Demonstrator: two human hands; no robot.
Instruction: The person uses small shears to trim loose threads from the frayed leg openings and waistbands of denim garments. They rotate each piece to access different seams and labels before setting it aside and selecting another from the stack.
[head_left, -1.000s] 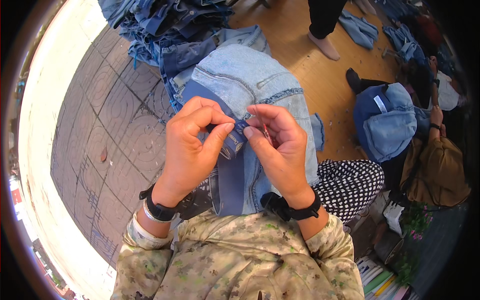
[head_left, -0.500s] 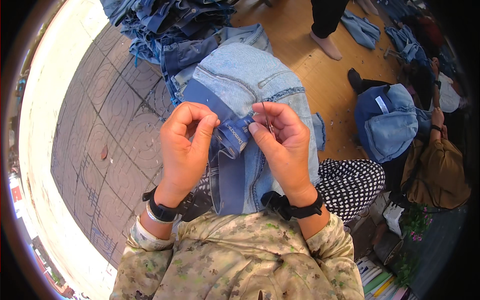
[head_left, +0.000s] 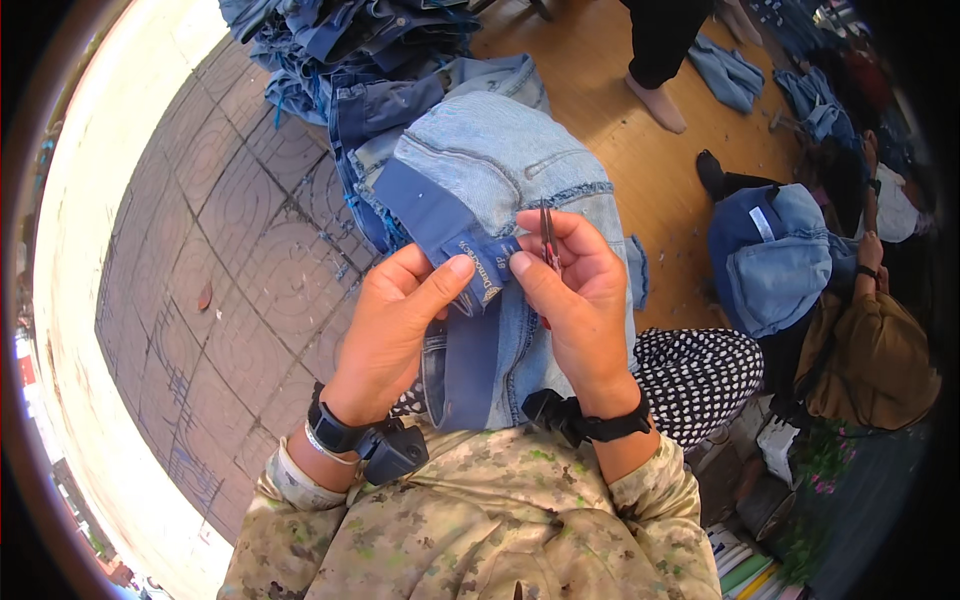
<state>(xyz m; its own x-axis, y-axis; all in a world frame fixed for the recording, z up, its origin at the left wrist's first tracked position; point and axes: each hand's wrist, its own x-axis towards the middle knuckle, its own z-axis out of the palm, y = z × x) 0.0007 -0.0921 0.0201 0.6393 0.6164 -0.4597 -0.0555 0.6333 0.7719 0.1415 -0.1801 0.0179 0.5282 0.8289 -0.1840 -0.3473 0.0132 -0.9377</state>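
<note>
A light blue denim garment [head_left: 500, 160] lies draped over my lap, its darker inner waistband [head_left: 430, 215] turned up. My left hand [head_left: 395, 325] pinches the waistband beside a small woven label [head_left: 480, 272]. My right hand [head_left: 575, 295] pinches the label's other side and also holds a thin pair of snips [head_left: 548, 235], its tip pointing up past my fingers. Both thumbs nearly meet at the label. Each wrist wears a black strap.
A heap of blue jeans [head_left: 340, 50] lies on the paved ground ahead. On the wooden floor to the right stands a person's bare foot [head_left: 660, 105]. Another seated person [head_left: 870, 350] at the right holds denim [head_left: 780, 260]. Stacked books [head_left: 745, 570] are at lower right.
My hands have shifted slightly lower on the waistband and the label is now turned up and exposed between my thumbs. The snips stand more upright in my right hand.
</note>
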